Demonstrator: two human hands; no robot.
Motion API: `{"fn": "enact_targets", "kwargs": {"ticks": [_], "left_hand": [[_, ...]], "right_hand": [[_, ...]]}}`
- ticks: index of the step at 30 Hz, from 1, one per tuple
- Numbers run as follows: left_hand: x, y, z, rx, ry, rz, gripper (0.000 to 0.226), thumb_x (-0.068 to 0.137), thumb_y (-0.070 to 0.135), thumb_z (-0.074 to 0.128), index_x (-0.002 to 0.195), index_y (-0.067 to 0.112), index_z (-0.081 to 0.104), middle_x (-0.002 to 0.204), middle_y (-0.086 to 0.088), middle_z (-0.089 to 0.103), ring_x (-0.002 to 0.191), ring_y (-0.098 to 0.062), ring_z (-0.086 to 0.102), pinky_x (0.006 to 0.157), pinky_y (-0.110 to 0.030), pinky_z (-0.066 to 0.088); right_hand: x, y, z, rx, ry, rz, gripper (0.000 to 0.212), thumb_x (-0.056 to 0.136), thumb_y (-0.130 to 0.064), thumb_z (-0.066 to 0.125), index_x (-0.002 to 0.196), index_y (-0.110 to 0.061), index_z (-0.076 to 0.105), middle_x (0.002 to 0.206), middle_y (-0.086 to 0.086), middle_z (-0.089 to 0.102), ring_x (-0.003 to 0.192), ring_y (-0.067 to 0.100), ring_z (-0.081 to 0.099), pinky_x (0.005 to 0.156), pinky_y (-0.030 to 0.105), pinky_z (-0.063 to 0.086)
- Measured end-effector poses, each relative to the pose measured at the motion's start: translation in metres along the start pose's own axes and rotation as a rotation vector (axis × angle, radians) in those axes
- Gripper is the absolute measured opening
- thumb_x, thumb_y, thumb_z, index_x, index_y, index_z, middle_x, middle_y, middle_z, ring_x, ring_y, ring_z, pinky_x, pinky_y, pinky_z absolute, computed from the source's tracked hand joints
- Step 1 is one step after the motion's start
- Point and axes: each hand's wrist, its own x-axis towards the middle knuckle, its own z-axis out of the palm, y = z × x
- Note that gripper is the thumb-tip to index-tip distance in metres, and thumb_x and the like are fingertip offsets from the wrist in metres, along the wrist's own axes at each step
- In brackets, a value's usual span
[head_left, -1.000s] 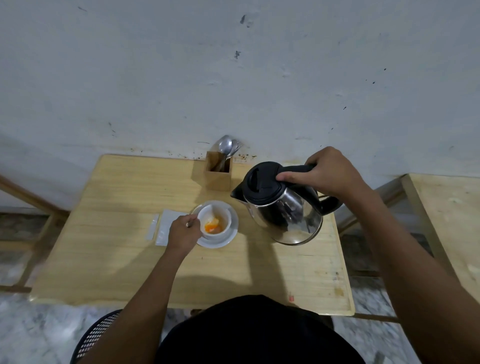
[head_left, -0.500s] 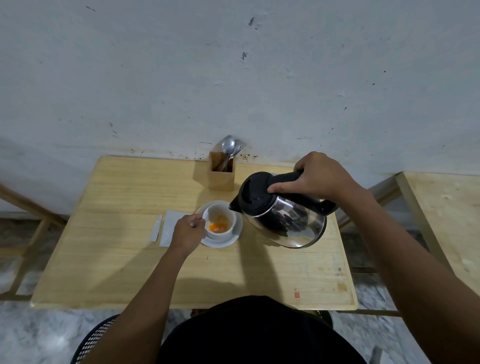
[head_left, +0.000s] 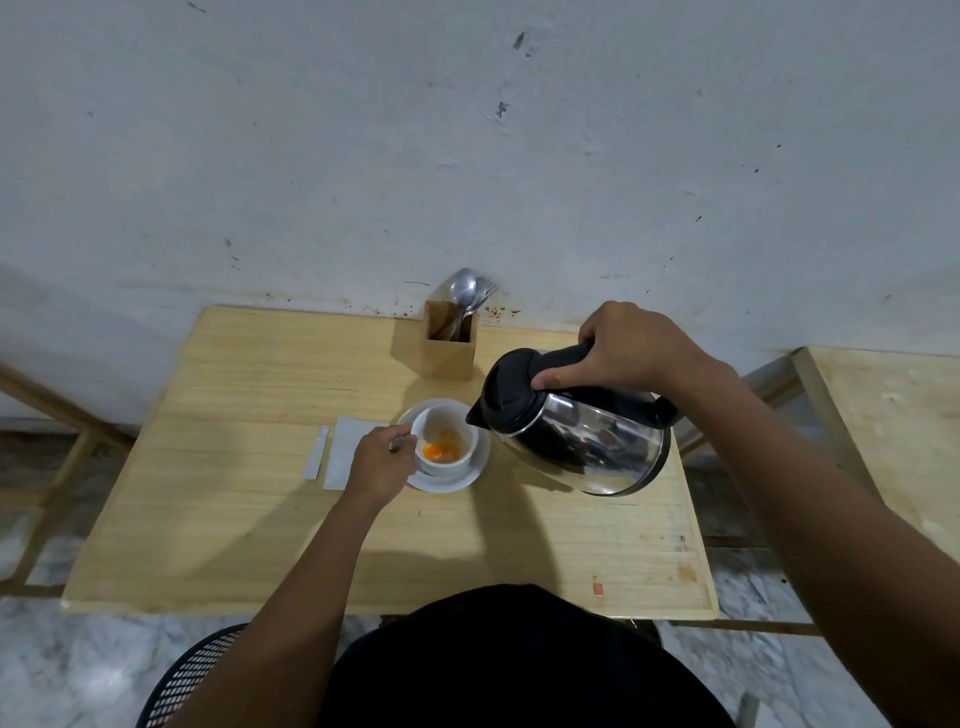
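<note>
A white cup (head_left: 451, 418) with orange powder at its bottom stands on a white saucer (head_left: 470, 475) in the middle of the wooden table (head_left: 249, 514). My left hand (head_left: 382, 460) grips the cup at its left side, fingers curled; a small metal thing shows between them. My right hand (head_left: 626, 347) holds the black handle of a steel kettle (head_left: 582, 441) with a black lid. The kettle is in the air, tilted left, and its spout sits just over the cup's right rim.
A white napkin (head_left: 345, 449) and a thin sachet (head_left: 317, 453) lie left of the cup. A wooden holder (head_left: 449, 358) with spoons stands at the back against the wall. A second wooden table (head_left: 893, 431) is at the right. A black mesh chair (head_left: 192, 675) is below.
The kettle has come down and left and tipped further, bringing its spout from beside the cup to over its rim. My left hand stayed at the cup.
</note>
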Motion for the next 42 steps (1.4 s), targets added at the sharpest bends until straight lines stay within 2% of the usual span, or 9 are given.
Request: {"fn": "enact_targets", "kwargs": {"ticks": [9, 17, 21, 27, 34, 42], "left_hand": [[0.001, -0.001, -0.001, -0.003, 0.003, 0.009, 0.031, 0.094, 0.018, 0.054, 0.122, 0.005, 0.06, 0.114, -0.023, 0.065, 0.087, -0.035, 0.069, 0.089, -0.049, 0.055], [0.0, -0.001, -0.001, -0.004, 0.003, 0.019, 0.031, 0.095, 0.016, 0.054, 0.123, 0.003, 0.059, 0.113, -0.024, 0.065, 0.079, -0.035, 0.068, 0.087, -0.05, 0.055], [0.0, -0.001, 0.0, -0.005, 0.001, 0.021, 0.032, 0.095, 0.016, 0.054, 0.124, 0.002, 0.059, 0.115, -0.021, 0.064, 0.077, -0.033, 0.067, 0.087, -0.049, 0.055], [-0.001, 0.0, 0.0, 0.002, 0.0, 0.015, 0.033, 0.095, 0.017, 0.054, 0.125, 0.005, 0.059, 0.114, -0.02, 0.065, 0.088, -0.035, 0.068, 0.088, -0.047, 0.055], [-0.001, -0.001, 0.0, 0.013, 0.012, 0.011, 0.033, 0.094, 0.019, 0.054, 0.124, 0.005, 0.06, 0.112, -0.019, 0.067, 0.088, -0.034, 0.069, 0.088, -0.047, 0.055], [0.001, -0.002, 0.001, 0.017, 0.017, 0.01, 0.033, 0.095, 0.019, 0.054, 0.124, 0.005, 0.06, 0.11, -0.018, 0.067, 0.092, -0.035, 0.068, 0.091, -0.048, 0.054]], "right_hand": [[0.005, -0.007, 0.0, -0.054, -0.019, 0.0, 0.073, 0.056, -0.081, 0.069, 0.054, -0.012, 0.046, 0.05, -0.002, 0.043, 0.049, 0.016, 0.044, 0.05, 0.026, 0.032], [0.009, -0.005, 0.0, -0.091, -0.026, -0.008, 0.077, 0.054, -0.085, 0.066, 0.062, -0.008, 0.057, 0.055, 0.001, 0.05, 0.053, 0.018, 0.049, 0.053, 0.027, 0.035], [0.01, -0.001, -0.001, -0.083, -0.019, -0.021, 0.089, 0.052, -0.086, 0.065, 0.076, 0.0, 0.068, 0.059, 0.002, 0.055, 0.056, 0.018, 0.053, 0.055, 0.028, 0.04], [0.007, -0.002, -0.009, -0.088, -0.018, -0.032, 0.074, 0.055, -0.082, 0.068, 0.078, -0.012, 0.066, 0.075, 0.0, 0.065, 0.071, 0.015, 0.06, 0.058, 0.027, 0.04], [0.004, -0.005, -0.016, -0.085, -0.021, -0.034, 0.065, 0.06, -0.078, 0.07, 0.074, -0.015, 0.062, 0.073, -0.002, 0.061, 0.066, 0.01, 0.054, 0.055, 0.025, 0.035], [0.003, -0.003, -0.016, -0.065, -0.033, -0.035, 0.065, 0.058, -0.078, 0.071, 0.072, -0.016, 0.062, 0.076, 0.0, 0.064, 0.071, 0.015, 0.059, 0.057, 0.026, 0.038]]}}
